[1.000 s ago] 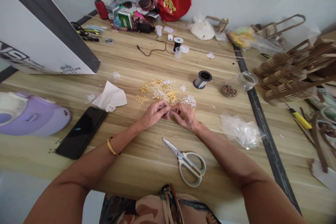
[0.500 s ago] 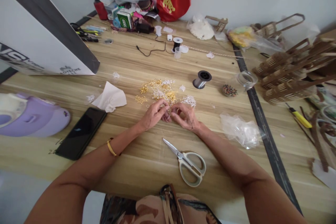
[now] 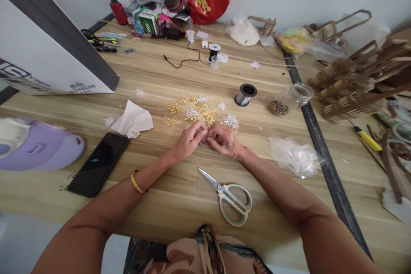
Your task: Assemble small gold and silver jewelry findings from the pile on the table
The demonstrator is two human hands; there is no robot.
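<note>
My left hand (image 3: pixel 192 140) and my right hand (image 3: pixel 224 140) meet at the middle of the table, fingertips pinched together. Whatever sits between them is too small to make out. Just beyond my fingers lies a loose pile of gold beads and findings (image 3: pixel 208 116), mixed with silver ones. Silver pin-like pieces (image 3: pixel 230 121) lie right behind my right hand. A small heap of gold rings (image 3: pixel 170 121) is to the left of the pile. Scissors with pale handles (image 3: pixel 228 199) rest on the table between my forearms, blades pointing away from me.
A phone (image 3: pixel 98 165) and crumpled tissue (image 3: pixel 133 120) lie left. A wire spool (image 3: pixel 245 95), a clear jar of dark beads (image 3: pixel 290 99) and plastic bags (image 3: pixel 295 155) are right. A large box (image 3: pixel 58 51) stands at left, woven baskets (image 3: pixel 349 81) at right.
My fingertips have come closer together, the right hand moving slightly left against the left one. The whole view has shifted a little; the table items stay in place.
</note>
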